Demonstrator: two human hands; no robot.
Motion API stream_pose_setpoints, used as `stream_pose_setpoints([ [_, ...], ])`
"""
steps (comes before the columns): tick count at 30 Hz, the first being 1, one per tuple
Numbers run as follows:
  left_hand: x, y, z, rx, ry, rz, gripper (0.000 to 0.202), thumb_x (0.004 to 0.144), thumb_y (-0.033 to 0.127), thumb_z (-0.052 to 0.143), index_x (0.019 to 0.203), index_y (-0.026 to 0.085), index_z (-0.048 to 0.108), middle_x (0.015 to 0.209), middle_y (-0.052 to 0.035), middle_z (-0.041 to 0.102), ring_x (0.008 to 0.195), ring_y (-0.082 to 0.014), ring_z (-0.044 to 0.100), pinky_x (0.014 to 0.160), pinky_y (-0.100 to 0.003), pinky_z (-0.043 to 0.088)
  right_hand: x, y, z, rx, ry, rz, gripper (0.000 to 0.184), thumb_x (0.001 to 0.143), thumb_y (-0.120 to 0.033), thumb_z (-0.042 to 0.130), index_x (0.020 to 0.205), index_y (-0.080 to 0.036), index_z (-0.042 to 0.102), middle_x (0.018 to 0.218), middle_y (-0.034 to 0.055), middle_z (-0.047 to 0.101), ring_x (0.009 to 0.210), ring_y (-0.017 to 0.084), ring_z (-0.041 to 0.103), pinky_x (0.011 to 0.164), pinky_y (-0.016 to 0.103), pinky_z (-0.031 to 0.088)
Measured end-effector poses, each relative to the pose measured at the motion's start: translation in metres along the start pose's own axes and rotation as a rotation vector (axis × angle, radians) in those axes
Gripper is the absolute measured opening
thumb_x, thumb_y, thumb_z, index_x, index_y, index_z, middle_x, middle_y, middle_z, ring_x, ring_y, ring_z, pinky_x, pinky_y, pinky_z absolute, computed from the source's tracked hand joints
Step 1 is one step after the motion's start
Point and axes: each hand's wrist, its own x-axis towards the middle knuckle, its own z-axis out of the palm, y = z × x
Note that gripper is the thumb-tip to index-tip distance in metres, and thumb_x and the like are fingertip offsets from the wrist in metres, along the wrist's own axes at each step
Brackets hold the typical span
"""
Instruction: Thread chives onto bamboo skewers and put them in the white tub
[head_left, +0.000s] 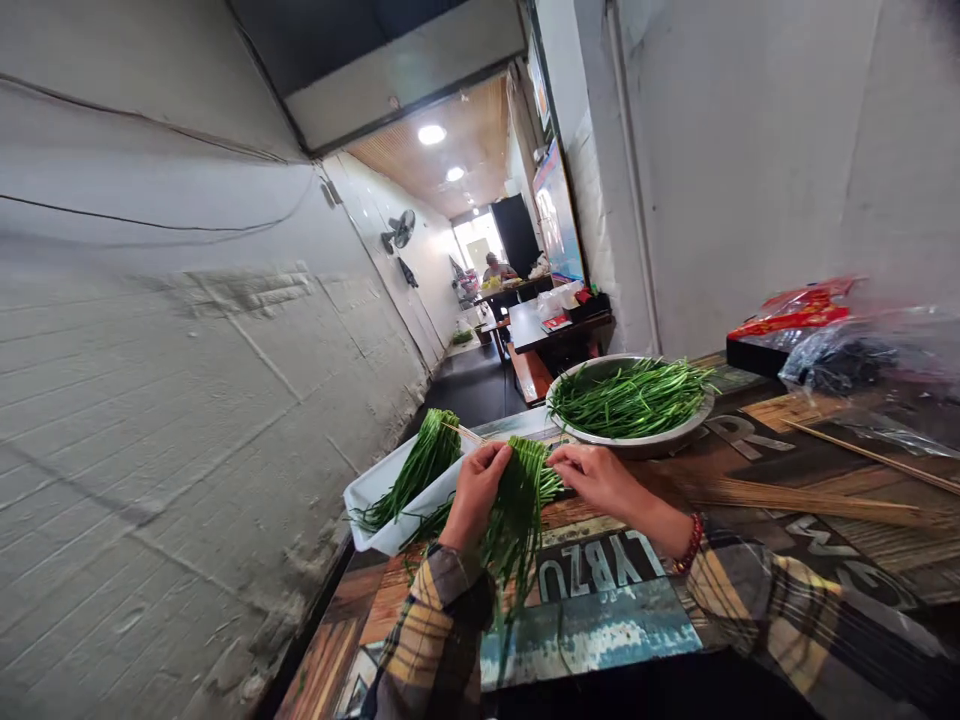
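My left hand (pixel 476 490) is closed around a bunch of long green garlic chives (pixel 517 510), whose leaves hang down over the table. Fingers of my right hand (pixel 596 478) are pinched together at the right edge of this bunch; what lies between the fingertips is too small to make out. Thin wooden skewers (pixel 466 432) show between my left hand and a folded bundle of chives (pixel 424 462) in the white tray (pixel 365 510). Beyond my right hand, loose chives (pixel 637 398) fill a round metal bowl (pixel 600 440).
More wooden skewers (pixel 810 496) lie on the patterned table (pixel 607 630) at right. Behind them are a red package (pixel 795 308) and clear plastic bags (pixel 847 355). A white wall (pixel 187 480) runs along the left. A person (pixel 496 268) sits far back, past other tables.
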Motion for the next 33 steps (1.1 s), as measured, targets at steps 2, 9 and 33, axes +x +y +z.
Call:
stream_pose_setpoints([
  [2,-0.002,0.020,-0.005,-0.024,-0.012,0.035,0.035,0.074,0.047,0.068,0.082,0.012,0.068,0.073,-0.0005,0.063,0.067,-0.0109,0.050,0.064,-0.022,0.040,0.012,-0.013,-0.009,-0.020,0.044,-0.066,0.020,0.088,-0.024,0.052,0.089,-0.019,0.071,0.076,0.0017,0.071,0.066,0.016,0.064,0.063,0.026,0.045],
  [9,-0.014,0.074,-0.017,-0.125,-0.174,0.160,0.034,0.077,0.041,0.069,0.096,0.013,0.072,0.085,-0.0047,0.069,0.077,-0.0137,0.056,0.077,-0.025,0.043,0.032,-0.051,-0.047,-0.125,0.095,-0.238,0.020,0.087,-0.028,0.054,0.084,-0.020,0.073,0.076,0.0021,0.073,0.066,0.017,0.064,0.062,0.026,0.043],
  [33,-0.027,0.086,0.001,-0.225,-0.336,0.079,0.047,0.071,0.047,0.074,0.101,0.010,0.071,0.086,-0.0082,0.072,0.071,-0.0147,0.060,0.068,-0.026,0.046,0.035,-0.070,-0.067,-0.200,-0.049,-0.339,0.024,0.091,-0.029,0.050,0.082,-0.019,0.070,0.069,0.0002,0.067,0.064,0.016,0.060,0.063,0.026,0.042],
])
